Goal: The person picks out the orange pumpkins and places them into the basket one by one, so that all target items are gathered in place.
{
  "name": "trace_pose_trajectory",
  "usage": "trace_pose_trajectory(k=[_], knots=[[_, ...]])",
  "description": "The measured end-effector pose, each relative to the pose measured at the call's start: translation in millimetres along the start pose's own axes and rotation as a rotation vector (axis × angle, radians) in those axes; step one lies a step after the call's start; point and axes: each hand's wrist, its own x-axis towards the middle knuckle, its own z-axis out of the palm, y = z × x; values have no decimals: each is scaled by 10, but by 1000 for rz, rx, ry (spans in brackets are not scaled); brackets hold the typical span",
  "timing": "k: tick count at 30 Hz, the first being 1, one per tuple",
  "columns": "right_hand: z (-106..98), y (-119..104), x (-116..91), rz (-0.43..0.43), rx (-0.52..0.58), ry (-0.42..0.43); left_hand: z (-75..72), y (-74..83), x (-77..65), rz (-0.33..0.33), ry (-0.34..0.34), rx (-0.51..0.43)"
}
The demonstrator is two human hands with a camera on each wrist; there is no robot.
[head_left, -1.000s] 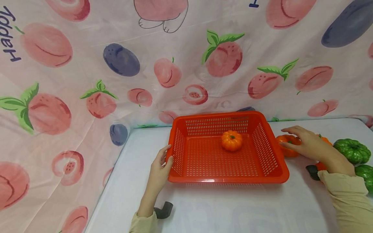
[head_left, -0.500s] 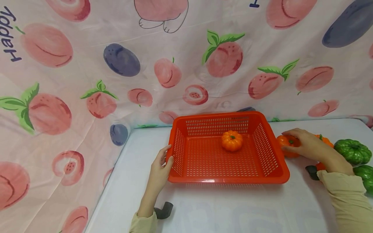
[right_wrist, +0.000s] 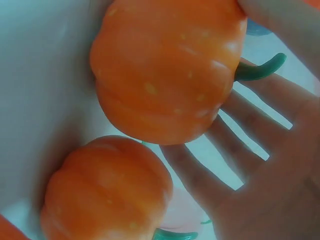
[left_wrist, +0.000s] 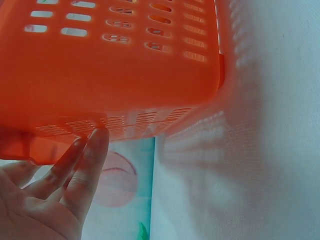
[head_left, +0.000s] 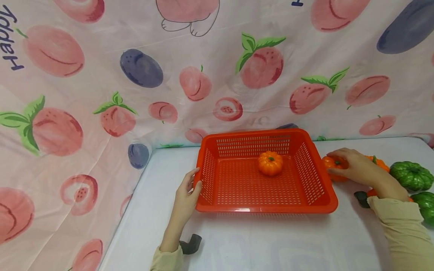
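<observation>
A small orange pumpkin with a green stem is on the white table just right of the red plastic basket. My right hand grips it from the right. In the right wrist view, fingers lie behind that pumpkin, with the thumb at its upper right. Inside the basket, toward its back right, sits another ribbed orange pumpkin. At the basket's left end, my left hand touches the rim. Its straight fingers reach the basket's outer wall in the left wrist view.
Another orange pumpkin lies behind the right wrist. Two green pumpkins, one of them farther back, stand at the far right. An orange-red object is partly hidden under the right forearm. A fruit-print cloth hangs behind the table.
My right hand has closed from hovering over the pumpkin to gripping it; the pumpkin has barely shifted. The left hand and basket look the same.
</observation>
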Motion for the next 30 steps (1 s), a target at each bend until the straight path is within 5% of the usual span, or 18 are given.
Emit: trace_pose_trajectory(k=[30], knots=[[-47, -44, -33, 7, -31, 75, 0, 9, -5, -2, -1, -9]])
